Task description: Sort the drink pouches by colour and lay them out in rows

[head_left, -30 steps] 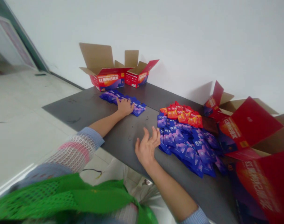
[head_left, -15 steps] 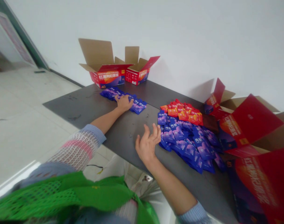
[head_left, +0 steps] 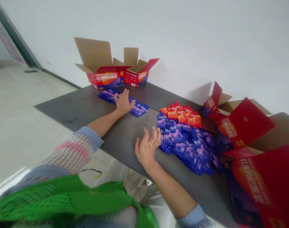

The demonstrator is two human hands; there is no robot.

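Left hand (head_left: 123, 103) is resting flat, fingers spread, on the row of blue sachets (head_left: 138, 109) at upper centre, seemingly straightening it; right hand (head_left: 145, 148) is hovering open and empty just beside the sachet pile (head_left: 187, 147) mid-frame, where taking one is calling for a fingertip pinch

The dark table (head_left: 83, 107) carries blue sachets (head_left: 182, 141), orange sachets (head_left: 182, 114) and open red cartons (head_left: 107, 79).

Left hand (head_left: 123, 103) opened out: fingers, bunched half a second back, now spread and laid flat across row of blue sachets (head_left: 138, 109), fingertips stretched farther toward open red box (head_left: 106, 78). Whole scene displaced slightly leftward in view.
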